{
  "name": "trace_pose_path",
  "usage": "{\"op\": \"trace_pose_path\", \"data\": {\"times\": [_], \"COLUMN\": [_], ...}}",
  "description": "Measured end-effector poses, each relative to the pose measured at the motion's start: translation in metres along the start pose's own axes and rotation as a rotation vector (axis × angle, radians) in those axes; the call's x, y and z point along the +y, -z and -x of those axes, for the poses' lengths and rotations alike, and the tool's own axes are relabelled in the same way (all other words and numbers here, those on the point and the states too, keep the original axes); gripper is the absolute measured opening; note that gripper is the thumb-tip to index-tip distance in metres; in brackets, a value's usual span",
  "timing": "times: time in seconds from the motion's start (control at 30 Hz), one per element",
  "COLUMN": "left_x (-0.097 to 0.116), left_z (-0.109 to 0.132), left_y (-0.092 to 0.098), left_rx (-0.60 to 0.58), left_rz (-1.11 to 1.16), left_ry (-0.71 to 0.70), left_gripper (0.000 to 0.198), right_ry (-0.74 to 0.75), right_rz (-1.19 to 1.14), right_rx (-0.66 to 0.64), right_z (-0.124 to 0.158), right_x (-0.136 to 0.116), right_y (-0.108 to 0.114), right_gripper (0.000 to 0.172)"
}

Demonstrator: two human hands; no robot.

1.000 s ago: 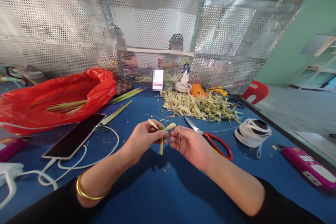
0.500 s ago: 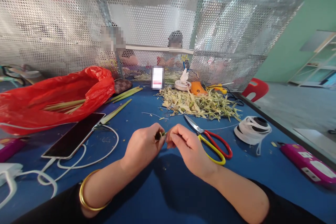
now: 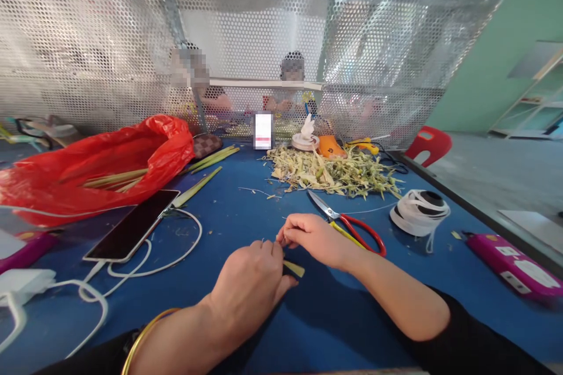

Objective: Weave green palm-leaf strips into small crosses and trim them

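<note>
My left hand (image 3: pixel 248 281) is turned palm down over the table, its fingers curled round a short plant piece (image 3: pixel 294 269). One pale yellow-green end of that piece sticks out between thumb and fingers; the rest is hidden. Just above it, my right hand (image 3: pixel 310 239) is closed in a pinch, its fingertips meeting the left fingers. Whatever lies in that pinch is too small to name. Beyond my right hand lie scissors (image 3: pixel 347 224) with one red and one yellow handle, partly covered by the hand and wrist.
A heap of plant scraps (image 3: pixel 329 173) lies at the back. To the left are a red plastic bag (image 3: pixel 167 135) holding stalks, a phone (image 3: pixel 132 228) and a white cable (image 3: pixel 200 228). A white ribbon roll (image 3: pixel 413 217) and a purple device (image 3: pixel 510 263) are to the right.
My left hand has rolled over palm down and moved slightly right and nearer to me. A pale plant end now shows. My right hand has shifted a little, still pinched.
</note>
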State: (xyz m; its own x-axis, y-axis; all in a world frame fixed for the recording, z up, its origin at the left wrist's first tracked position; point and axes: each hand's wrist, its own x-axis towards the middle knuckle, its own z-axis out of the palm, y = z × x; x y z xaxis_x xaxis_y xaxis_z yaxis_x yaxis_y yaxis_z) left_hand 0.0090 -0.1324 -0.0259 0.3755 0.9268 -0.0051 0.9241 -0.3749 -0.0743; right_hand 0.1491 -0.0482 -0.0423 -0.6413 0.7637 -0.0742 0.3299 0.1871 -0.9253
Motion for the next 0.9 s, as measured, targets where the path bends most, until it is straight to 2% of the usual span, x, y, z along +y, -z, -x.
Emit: {"op": "trace_pose_path", "data": {"times": [0.07, 0.23, 0.4, 0.57, 0.7, 0.77, 0.9], "left_x": [-0.002, -0.025, -0.051, -0.065, -0.071, -0.072, -0.069], "left_z": [0.003, 0.002, -0.008, -0.017, -0.024, -0.027, -0.029], "left_y": [0.005, 0.013, 0.015, 0.02, 0.015, 0.009, -0.003], "left_rx": [-0.017, -0.094, -0.077, -0.058, -0.025, -0.097, -0.318], "left_rz": [0.086, 0.225, 0.197, 0.237, 0.535, 0.766, 1.244], "left_ry": [0.022, 0.024, 0.012, -0.022, -0.081, -0.008, 0.181], "left_gripper": [0.044, 0.033, 0.023, 0.019, 0.021, 0.025, 0.032], "right_ry": [0.001, 0.05, 0.11, 0.112, 0.11, 0.099, 0.072], "right_rz": [0.027, 0.116, 0.16, 0.18, 0.189, 0.183, 0.116], "right_rx": [-0.018, -0.025, -0.037, -0.056, -0.082, -0.076, -0.061], "right_z": [-0.002, -0.002, 0.003, 0.005, 0.005, 0.005, 0.003], "right_x": [0.003, 0.005, 0.0, -0.006, -0.006, -0.003, 0.001], "right_y": [0.0, -0.001, 0.0, 0.001, -0.002, -0.004, -0.007], "right_gripper": [0.016, 0.018, 0.018, 0.017, 0.017, 0.016, 0.016]}}
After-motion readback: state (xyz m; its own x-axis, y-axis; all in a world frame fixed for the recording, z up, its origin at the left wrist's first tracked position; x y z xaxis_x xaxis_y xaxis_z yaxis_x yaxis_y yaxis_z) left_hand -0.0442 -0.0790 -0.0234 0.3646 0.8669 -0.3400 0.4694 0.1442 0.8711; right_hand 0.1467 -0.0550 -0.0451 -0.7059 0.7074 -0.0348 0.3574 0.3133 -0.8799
